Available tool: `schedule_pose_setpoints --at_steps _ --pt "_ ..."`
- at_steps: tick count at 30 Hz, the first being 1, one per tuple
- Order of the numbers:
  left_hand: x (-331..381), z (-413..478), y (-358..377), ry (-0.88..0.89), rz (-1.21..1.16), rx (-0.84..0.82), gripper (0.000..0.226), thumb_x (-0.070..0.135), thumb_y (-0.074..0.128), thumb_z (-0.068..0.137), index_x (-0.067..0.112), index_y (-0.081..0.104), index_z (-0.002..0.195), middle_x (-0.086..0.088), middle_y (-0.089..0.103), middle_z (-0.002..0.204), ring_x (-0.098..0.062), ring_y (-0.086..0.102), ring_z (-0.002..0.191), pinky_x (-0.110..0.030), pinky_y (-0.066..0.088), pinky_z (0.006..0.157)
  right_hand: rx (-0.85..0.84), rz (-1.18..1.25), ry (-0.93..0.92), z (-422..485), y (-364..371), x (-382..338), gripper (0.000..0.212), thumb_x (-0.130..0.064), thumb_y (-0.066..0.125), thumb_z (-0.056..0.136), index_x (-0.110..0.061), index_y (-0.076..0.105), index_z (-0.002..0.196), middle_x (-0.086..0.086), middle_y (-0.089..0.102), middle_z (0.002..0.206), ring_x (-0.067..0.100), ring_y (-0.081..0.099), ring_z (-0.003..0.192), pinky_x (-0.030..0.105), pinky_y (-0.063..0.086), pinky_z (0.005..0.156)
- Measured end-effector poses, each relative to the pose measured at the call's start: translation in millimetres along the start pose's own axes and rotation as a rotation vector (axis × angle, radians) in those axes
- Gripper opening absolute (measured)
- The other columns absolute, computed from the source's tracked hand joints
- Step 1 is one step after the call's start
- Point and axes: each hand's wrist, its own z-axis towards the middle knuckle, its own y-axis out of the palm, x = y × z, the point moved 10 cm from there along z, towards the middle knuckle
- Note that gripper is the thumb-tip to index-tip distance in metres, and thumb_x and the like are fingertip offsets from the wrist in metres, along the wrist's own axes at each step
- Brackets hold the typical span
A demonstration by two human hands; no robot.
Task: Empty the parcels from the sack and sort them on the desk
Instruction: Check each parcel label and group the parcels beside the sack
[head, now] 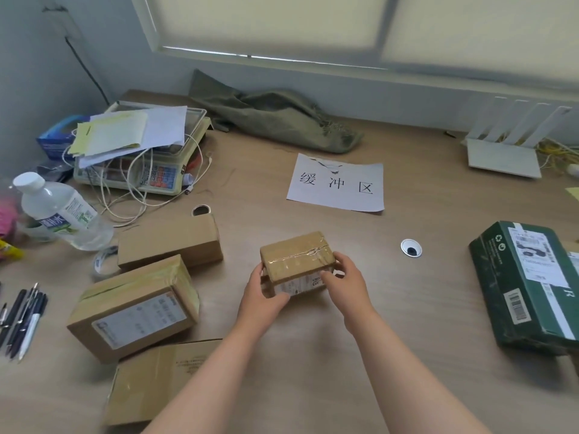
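A small taped cardboard parcel is in the middle of the desk, its label facing me. My left hand grips its left end and my right hand grips its right end. Three brown parcels lie at the left: a plain one, a labelled one and a flat one at the front. A dark green parcel lies at the right. The grey-green sack lies crumpled and flat at the back of the desk by the wall.
A white paper sign lies behind the held parcel. At the back left stands a scale under papers and cables, with a water bottle, tape rolls and pens nearby. A white router sits at the back right, and a cable hole lies in the desk.
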Motion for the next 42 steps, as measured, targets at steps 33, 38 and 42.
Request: schedule_pose_setpoints --at_steps 33,38,42 --pt "35.8 -207.7 363.2 0.075 -0.141 -0.392 0.076 -0.002 0.057 0.091 0.05 0.034 0.14 0.011 0.069 0.123 -0.011 0.072 0.102 -0.04 0.06 0.091 0.153 0.268 0.303 -168.1 -334.4 192.7 0.028 -0.033 0.054 0.101 -0.02 0.078 0.094 -0.003 0.08 0.088 0.024 0.074 0.091 0.034 0.056 0.077" --pt "21.7 -242.5 438.2 0.095 -0.106 -0.52 0.081 -0.005 0.056 0.085 0.04 0.03 0.147 0.001 0.067 0.13 -0.015 0.069 0.112 -0.041 0.055 0.099 0.314 0.133 0.262 -187.1 -403.2 224.4 0.025 -0.028 0.055 0.101 -0.023 0.076 0.087 -0.013 0.077 0.079 0.001 0.07 0.074 0.019 0.052 0.066" --pt "14.5 -258.4 479.0 0.112 -0.08 -0.516 0.077 -0.012 0.054 0.088 0.048 0.037 0.133 0.005 0.067 0.127 -0.009 0.068 0.11 -0.026 0.056 0.093 0.401 -0.004 0.258 -193.7 -442.6 243.9 0.02 -0.03 0.057 0.099 -0.032 0.075 0.091 -0.019 0.076 0.083 0.0 0.068 0.078 0.018 0.048 0.064"
